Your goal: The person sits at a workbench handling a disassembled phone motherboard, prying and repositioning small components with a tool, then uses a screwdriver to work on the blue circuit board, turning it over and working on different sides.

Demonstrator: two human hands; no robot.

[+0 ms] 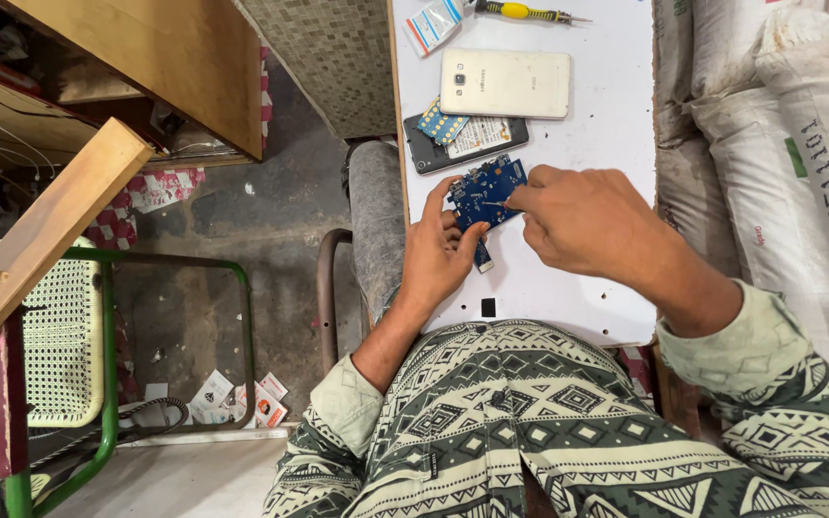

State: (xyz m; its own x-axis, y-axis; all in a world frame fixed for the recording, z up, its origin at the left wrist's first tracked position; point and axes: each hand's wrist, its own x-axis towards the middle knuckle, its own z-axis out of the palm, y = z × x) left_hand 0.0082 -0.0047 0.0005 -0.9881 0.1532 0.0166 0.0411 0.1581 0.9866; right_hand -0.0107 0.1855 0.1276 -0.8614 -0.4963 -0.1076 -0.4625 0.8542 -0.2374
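Observation:
A blue circuit board (485,190) sits just above the white table (606,134), held at its lower left by the fingers of my left hand (437,252). My right hand (582,219) is pinched over the board's right edge, its fingertips touching the board; whether a small tool is in the pinch is not clear. Just beyond the board lies an opened dark phone body (467,143) with a blue-and-yellow patterned part on it. Farther away rests a white phone back cover (505,83).
A yellow-handled screwdriver (522,11) and a small plastic packet (433,24) lie at the table's far end. White woven sacks (779,125) are stacked to the right. A green-framed chair (107,364) and wooden beams stand left, with papers on the floor.

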